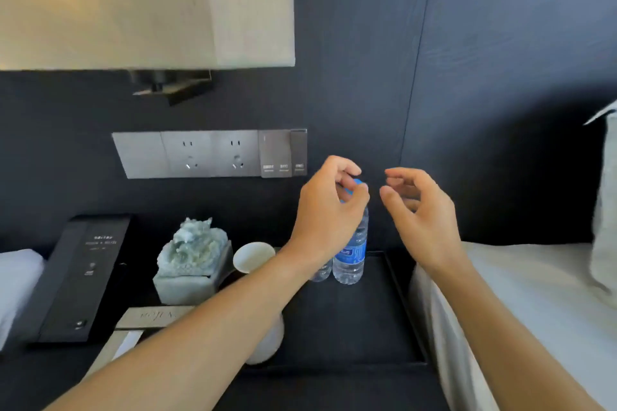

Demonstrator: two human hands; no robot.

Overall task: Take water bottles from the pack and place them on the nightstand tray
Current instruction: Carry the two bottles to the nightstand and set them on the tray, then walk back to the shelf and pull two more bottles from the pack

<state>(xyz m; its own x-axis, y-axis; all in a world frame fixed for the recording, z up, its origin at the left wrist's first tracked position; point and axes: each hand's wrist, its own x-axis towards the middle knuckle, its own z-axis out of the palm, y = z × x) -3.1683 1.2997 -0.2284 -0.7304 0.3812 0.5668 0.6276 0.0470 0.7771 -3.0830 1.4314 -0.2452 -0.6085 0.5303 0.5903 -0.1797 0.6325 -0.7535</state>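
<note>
Upright on the dark tray [397, 320] at its back edge, long axis vertical: water bottle [351, 255]; left hand [329, 210] pinching its blue cap from above; right hand [422, 210] just beside, half-curled, empty, nearer the bed; second bottle [321, 272] mostly hidden behind the wrist.

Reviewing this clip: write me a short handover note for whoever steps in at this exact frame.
Left hand: fingertips pinched on the blue cap of a water bottle standing upright at the back of the black tray.
Right hand: open, empty, hovering beside the bottle.
A second bottle seems to stand just left of it, mostly hidden by the left wrist.
Done: at least one bottle on the tray.
Left: release the cap; the pack is out of view, so remaining bottles can't be counted.
</note>
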